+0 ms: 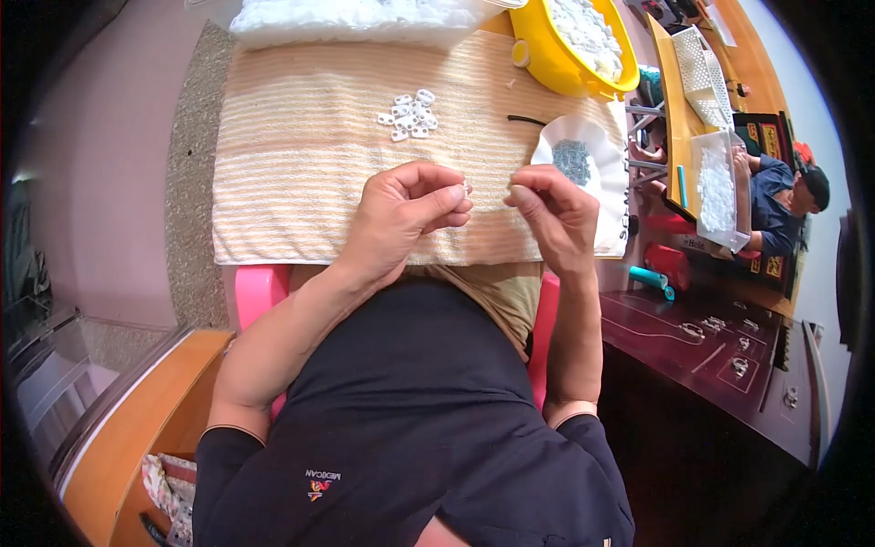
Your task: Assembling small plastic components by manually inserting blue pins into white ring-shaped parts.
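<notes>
My left hand [406, 214] is closed over the near edge of a striped beige towel [301, 155], pinching a small white plastic piece [466, 189] between thumb and fingertips. My right hand [551, 210] hovers just to its right, thumb and forefinger pinched together; whether anything sits between them is too small to tell. A little heap of white plastic pieces [410, 115] lies on the towel beyond my left hand. A white scalloped paper dish [597, 164] holding a pile of tiny dark parts [572, 159] rests just beyond my right hand.
A yellow tub [547, 59] of white pieces and a clear bag [355, 20] of them stand at the far edge. A thin black stick [526, 119] lies near the dish. At the right another person [784, 205] sits by a clear tray [718, 187].
</notes>
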Motion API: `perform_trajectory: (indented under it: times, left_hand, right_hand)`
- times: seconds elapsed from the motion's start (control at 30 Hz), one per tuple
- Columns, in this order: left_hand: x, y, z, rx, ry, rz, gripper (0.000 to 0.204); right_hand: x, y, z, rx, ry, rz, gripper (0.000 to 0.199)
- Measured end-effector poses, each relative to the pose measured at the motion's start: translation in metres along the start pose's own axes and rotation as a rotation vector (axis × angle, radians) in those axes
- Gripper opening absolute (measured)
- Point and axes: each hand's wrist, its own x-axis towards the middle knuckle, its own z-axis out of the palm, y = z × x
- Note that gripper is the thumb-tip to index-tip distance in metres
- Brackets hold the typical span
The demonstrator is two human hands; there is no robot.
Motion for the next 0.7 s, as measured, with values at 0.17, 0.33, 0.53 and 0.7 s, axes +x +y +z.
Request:
perform_trajectory:
  times: [0.17, 0.33, 0.53, 0.7]
  left_hand:
    - [0.0, 0.0, -0.002, -0.02, -0.013, 0.003, 0.014]
    - [0.0, 0.002, 0.0, -0.021, 0.015, -0.003, 0.015]
    - [0.0, 0.0, -0.003, 0.002, 0.007, -0.013, 0.017]
    - [0.001, 0.0, -0.002, -0.014, 0.007, -0.018, 0.018]
  right_hand:
    - [0.003, -0.003, 0.031, 0.331, -0.002, 0.145, 0.01]
    - [0.004, 0.003, 0.036, 0.371, 0.005, 0.166, 0.01]
    - [0.005, 0.01, 0.038, 0.364, -0.015, 0.139, 0.01]
    - [0.005, 0.018, 0.036, 0.374, -0.028, 0.115, 0.009]
